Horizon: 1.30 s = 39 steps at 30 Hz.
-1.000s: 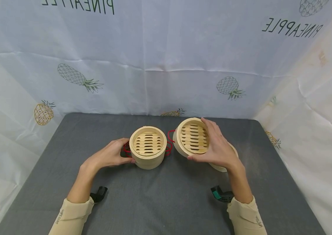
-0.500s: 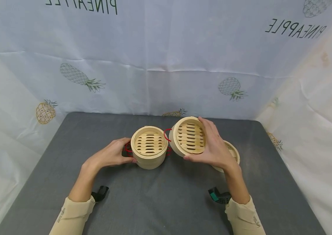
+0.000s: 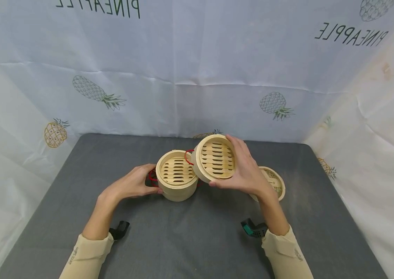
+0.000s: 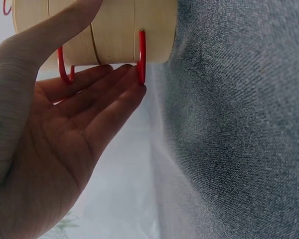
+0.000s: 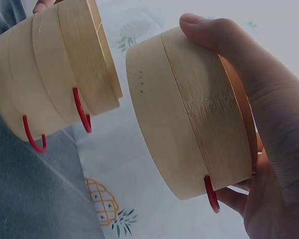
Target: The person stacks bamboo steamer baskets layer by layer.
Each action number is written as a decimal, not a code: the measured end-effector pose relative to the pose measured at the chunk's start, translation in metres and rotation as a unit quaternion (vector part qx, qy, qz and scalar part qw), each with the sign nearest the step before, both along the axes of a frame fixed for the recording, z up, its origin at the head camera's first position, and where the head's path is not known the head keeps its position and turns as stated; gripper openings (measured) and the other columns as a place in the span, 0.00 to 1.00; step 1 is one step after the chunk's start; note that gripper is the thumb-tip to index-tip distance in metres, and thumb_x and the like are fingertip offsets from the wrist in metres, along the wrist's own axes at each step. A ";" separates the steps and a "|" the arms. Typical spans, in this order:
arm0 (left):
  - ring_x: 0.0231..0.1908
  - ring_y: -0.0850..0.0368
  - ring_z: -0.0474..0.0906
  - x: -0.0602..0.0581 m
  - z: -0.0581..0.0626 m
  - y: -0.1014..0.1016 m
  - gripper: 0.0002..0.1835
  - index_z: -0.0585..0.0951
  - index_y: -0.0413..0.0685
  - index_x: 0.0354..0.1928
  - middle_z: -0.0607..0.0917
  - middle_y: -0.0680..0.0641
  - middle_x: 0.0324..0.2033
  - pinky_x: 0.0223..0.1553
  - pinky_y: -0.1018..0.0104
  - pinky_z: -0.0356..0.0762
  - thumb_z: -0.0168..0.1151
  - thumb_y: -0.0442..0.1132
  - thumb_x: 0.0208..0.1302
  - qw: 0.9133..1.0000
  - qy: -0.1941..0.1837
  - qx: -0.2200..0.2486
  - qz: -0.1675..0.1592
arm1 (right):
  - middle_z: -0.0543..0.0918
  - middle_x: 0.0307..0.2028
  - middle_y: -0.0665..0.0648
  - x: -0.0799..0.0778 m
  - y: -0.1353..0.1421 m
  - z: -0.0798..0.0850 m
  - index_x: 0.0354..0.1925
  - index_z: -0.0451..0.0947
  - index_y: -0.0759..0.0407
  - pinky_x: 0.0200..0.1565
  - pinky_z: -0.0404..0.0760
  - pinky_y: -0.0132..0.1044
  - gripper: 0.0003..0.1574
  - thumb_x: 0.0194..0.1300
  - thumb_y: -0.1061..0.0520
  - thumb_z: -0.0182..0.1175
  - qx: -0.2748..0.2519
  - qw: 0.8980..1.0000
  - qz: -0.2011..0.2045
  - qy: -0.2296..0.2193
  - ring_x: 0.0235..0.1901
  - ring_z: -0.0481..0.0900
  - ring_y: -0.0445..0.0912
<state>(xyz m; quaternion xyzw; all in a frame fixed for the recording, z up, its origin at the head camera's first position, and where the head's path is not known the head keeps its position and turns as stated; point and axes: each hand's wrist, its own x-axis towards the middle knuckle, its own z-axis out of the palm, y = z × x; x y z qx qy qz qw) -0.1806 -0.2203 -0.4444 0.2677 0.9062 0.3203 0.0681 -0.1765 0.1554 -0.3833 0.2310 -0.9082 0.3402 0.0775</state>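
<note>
So, far left and on my side of the steamer stack, there's my left sleeve, cream and folded back, with a black wrist gadget poking out beside it. Next comes my left hand, hugging the left side of the stack: thumb across the near wall, fingers round the back by the red handles. It's spread about as wide as that side needs, so yeah, it's holding the thing.

The steamer stack itself is pale bamboo, slatted on top, upright on the grey table. Behind it hangs the pineapple-print cloth.

Just right of the stack and a bit higher, I've got the loose basket up off the table and tilted. From the head camera it overlaps the stack's right rim, red loop and all, but the wrist view shows a gap, so they're apart there. Gripping its right side is my right hand, thumb on the near edge, fingers round the far one.

Further right of the stack lies a round woven lid, partly hidden by my arm. Nearer me than the stack, on that side, are another black gadget and my right sleeve.
</note>
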 end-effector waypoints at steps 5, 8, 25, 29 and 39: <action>0.51 0.52 0.86 0.000 0.002 -0.001 0.39 0.78 0.36 0.69 0.89 0.42 0.55 0.54 0.50 0.87 0.84 0.47 0.61 1.000 -0.004 -0.002 -0.001 | 0.61 0.82 0.57 -0.003 -0.008 0.004 0.88 0.47 0.42 0.73 0.73 0.69 0.89 0.39 0.34 0.88 -0.007 1.000 0.019 0.002 0.81 0.62 0.56; 0.50 0.53 0.86 0.000 0.003 -0.002 0.39 0.78 0.36 0.69 0.88 0.43 0.54 0.53 0.51 0.87 0.83 0.47 0.61 1.000 -0.007 -0.004 -0.001 | 0.61 0.82 0.58 -0.004 -0.012 0.004 0.88 0.48 0.44 0.74 0.74 0.68 0.89 0.38 0.35 0.88 -0.008 1.000 0.026 0.006 0.81 0.63 0.56; 0.47 0.57 0.84 0.000 0.003 -0.001 0.37 0.79 0.37 0.67 0.89 0.45 0.50 0.50 0.52 0.87 0.84 0.46 0.59 1.000 -0.002 0.000 -0.001 | 0.60 0.82 0.59 -0.008 -0.030 0.011 0.87 0.49 0.45 0.72 0.76 0.69 0.88 0.38 0.32 0.87 -0.002 0.999 0.040 0.009 0.80 0.64 0.57; 0.46 0.57 0.84 0.000 0.002 -0.002 0.37 0.80 0.37 0.66 0.89 0.45 0.50 0.50 0.52 0.88 0.84 0.45 0.59 1.000 -0.001 0.002 -0.004 | 0.60 0.82 0.59 -0.009 -0.033 0.012 0.87 0.49 0.44 0.71 0.76 0.70 0.88 0.39 0.32 0.87 0.001 0.999 0.043 0.007 0.80 0.65 0.58; 0.47 0.55 0.85 0.001 0.002 -0.001 0.37 0.80 0.36 0.66 0.89 0.44 0.51 0.51 0.50 0.88 0.85 0.45 0.59 1.000 0.004 0.005 -0.006 | 0.61 0.82 0.58 -0.013 -0.044 0.019 0.87 0.49 0.44 0.71 0.78 0.66 0.88 0.38 0.29 0.86 0.008 0.999 0.048 0.001 0.77 0.69 0.56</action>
